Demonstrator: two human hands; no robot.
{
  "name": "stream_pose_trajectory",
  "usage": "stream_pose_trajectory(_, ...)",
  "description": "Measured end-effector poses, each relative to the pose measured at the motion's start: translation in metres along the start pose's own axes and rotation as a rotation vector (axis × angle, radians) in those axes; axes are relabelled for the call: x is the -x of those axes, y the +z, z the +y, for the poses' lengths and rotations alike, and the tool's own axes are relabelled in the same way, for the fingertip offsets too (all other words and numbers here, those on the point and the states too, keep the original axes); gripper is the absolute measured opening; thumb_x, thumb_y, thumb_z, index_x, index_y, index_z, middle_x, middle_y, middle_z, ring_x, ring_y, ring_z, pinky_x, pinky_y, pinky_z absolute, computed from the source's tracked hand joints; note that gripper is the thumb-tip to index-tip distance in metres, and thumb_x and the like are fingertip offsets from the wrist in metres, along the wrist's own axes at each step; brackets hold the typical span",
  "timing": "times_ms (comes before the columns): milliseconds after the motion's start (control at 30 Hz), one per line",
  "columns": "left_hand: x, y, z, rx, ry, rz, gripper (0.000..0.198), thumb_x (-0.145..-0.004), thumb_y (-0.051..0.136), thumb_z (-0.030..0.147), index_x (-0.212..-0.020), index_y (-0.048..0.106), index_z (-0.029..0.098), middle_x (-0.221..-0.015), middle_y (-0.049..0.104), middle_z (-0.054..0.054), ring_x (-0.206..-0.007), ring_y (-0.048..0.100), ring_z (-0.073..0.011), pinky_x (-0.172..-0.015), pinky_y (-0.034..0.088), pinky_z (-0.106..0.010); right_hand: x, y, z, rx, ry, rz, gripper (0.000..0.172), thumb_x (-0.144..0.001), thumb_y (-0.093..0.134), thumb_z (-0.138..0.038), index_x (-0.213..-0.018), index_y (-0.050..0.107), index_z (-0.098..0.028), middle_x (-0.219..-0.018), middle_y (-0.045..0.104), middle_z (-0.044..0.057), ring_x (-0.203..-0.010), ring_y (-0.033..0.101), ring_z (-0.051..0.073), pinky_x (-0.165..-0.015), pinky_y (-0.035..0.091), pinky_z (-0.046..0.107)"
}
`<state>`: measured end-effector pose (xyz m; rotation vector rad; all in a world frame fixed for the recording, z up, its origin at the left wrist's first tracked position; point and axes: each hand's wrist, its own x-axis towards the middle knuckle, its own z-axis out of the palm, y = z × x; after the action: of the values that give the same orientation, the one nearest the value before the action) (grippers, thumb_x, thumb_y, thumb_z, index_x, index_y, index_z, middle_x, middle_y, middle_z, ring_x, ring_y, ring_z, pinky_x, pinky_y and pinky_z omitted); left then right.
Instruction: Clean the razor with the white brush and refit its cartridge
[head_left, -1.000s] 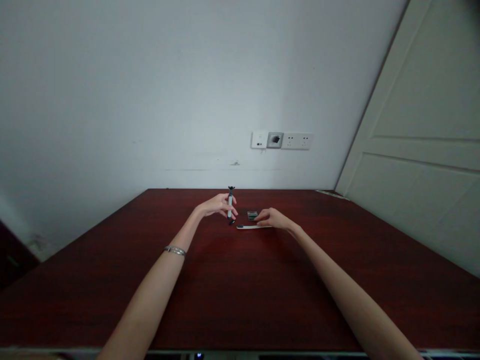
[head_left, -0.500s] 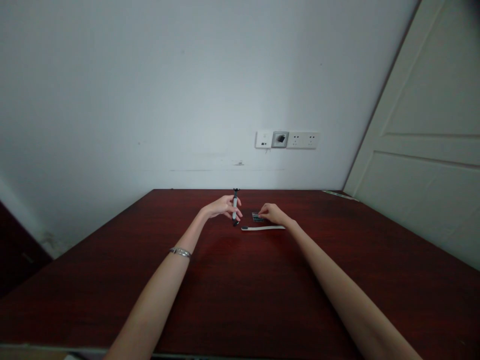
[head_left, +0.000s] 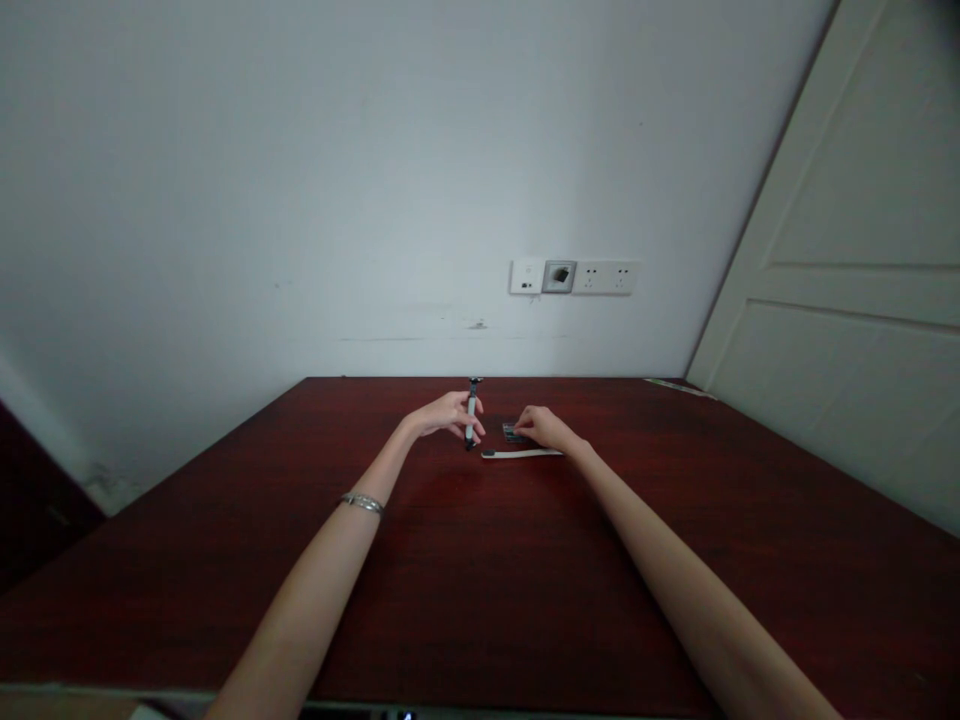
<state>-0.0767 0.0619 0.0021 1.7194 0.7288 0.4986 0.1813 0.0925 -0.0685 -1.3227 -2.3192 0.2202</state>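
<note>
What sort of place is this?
Probably a room in a home or small office: a dark red table stands by a pale wall with sockets, and what looks like a panelled door is at right.

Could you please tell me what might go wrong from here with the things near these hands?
The slim tool, roughly upright in the left hand, could slip. The right hand, at the small flat item, could nudge it askew, or might brush the white strip lying close by.

Sockets (head_left: 574, 277) are up on the wall (head_left: 375, 180) behind the table (head_left: 487, 580); on that there's a small case (head_left: 509, 431) pretty much between left hand (head_left: 446, 412) and right hand (head_left: 547, 427), strip (head_left: 517, 454) just in front.
</note>
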Motion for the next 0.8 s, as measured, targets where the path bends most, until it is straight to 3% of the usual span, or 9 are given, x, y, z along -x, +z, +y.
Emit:
stream_pose_trajectory(400, -0.004, -0.001, -0.003, -0.006, 0.006, 0.080, 0.032, -0.071, 0.066, 0.022, -0.093, 0.045, 0.014, -0.096, 0.066, -0.017, -0.077, 0.068, -0.0217, -0.057, 0.048, -0.025, 0.001, -0.004, -0.007, 0.105, -0.011, -0.031, 0.018, -0.079, 0.060, -0.030, -0.082, 0.074, -0.020, -0.091, 0.066, 0.006, -0.078, 0.059, 0.016, -0.070, 0.040, 0.021)
stream_pose_trajectory(800, -0.007, 0.002, -0.006, -0.035, 0.026, 0.142, 0.028, -0.071, 0.063, 0.019, -0.092, 0.045, 0.015, -0.091, 0.067, -0.015, -0.073, 0.067, -0.0196, -0.056, 0.048, -0.024, 0.002, -0.007, -0.012, 0.129, -0.031, -0.033, 0.019, -0.081, 0.057, -0.030, -0.082, 0.073, -0.021, -0.092, 0.065, 0.006, -0.081, 0.058, 0.016, -0.071, 0.039, 0.021)
